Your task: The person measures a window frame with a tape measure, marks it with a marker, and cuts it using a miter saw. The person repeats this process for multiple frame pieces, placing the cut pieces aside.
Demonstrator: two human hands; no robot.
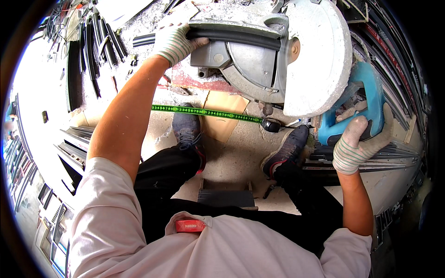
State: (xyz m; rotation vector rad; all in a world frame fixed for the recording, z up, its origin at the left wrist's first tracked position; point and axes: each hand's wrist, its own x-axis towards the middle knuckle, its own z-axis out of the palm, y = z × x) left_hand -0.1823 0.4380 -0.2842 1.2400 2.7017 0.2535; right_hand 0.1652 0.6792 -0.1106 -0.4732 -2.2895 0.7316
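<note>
My left hand, in a striped white work glove, grips a long black profile bar and holds it along the fence of a miter saw. The bar sticks out to the left of my hand and runs right, to beside the saw's dusty pale blade guard. Grey metal saw table shows below the bar. At the right, my gloved right hand is closed round the saw's blue handle, with fingers passing through its loop. The blade itself is hidden by the guard.
A green tape measure strip stretches across near the bench's front edge, above my shoes. Black offcuts lie at the left, pliers left of the saw base. Long dark profiles are stacked at the right. Cardboard lies in front.
</note>
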